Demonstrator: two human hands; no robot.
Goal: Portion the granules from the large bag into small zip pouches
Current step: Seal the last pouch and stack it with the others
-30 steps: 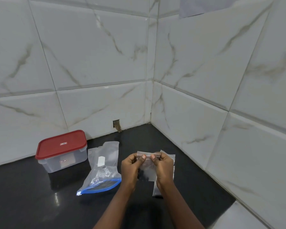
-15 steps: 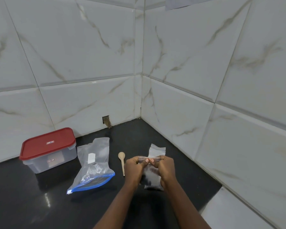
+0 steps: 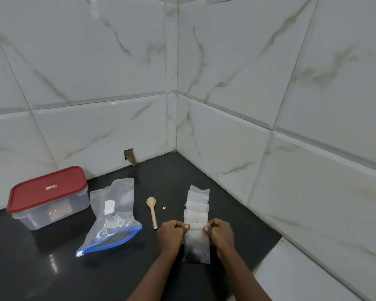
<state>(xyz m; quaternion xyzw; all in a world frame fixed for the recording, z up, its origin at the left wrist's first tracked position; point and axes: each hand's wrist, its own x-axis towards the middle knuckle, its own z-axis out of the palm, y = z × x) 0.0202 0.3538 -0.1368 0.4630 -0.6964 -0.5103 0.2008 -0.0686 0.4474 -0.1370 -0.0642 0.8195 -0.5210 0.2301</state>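
A person's left hand (image 3: 172,234) and right hand (image 3: 221,234), fingers curled, pinch the top corners of a small zip pouch (image 3: 196,240) low over a black counter (image 3: 41,268). The pouch's long axis runs away from the person, zip edge farthest. The large bag (image 3: 113,218) lies left, its blue zip mouth toward the camera.

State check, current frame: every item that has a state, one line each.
Container: red lid on, sitting on counter.
Large bag: lying on counter, untouched; zip open or shut unclear.
Spoon: lying on counter, untouched.
Pouch row: overlapping on counter, untouched.
Held pouch: top edge pinched by both hands; seal unclear.
Left hand: pinches pouch top.
Right hand: pinches pouch top.
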